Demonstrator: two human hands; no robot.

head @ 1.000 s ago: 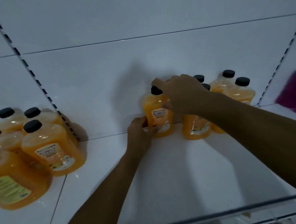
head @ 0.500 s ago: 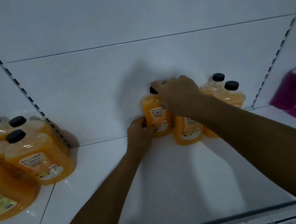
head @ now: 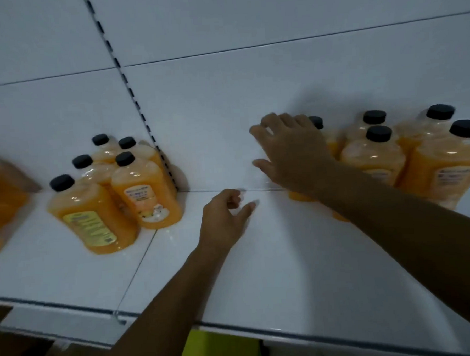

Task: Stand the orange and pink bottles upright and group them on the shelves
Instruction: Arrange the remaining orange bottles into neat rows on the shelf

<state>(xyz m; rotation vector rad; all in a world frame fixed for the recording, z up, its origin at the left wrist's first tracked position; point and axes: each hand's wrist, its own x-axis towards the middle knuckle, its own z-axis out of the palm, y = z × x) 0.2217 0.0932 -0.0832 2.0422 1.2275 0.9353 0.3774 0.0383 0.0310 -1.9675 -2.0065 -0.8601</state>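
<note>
Several upright orange bottles with black caps stand grouped at the back right of the white shelf. My right hand hovers in front of the leftmost bottle of that group, fingers spread, holding nothing; it hides most of that bottle. Lower and to the left, my left hand hangs over the bare shelf with loosely curled fingers and holds nothing. A second group of upright orange bottles stands at the left, beside the slotted upright. No pink bottle is in view.
A slotted upright runs up the back panel between the two shelf bays. Blurred orange bottles sit at the far left edge. Below the shelf's front edge lies a yellow-green object.
Both hands have let go of the orange bottle they gripped. My left hand has drawn back and left. The view has swung left, dropping the pink bottle out of sight.
</note>
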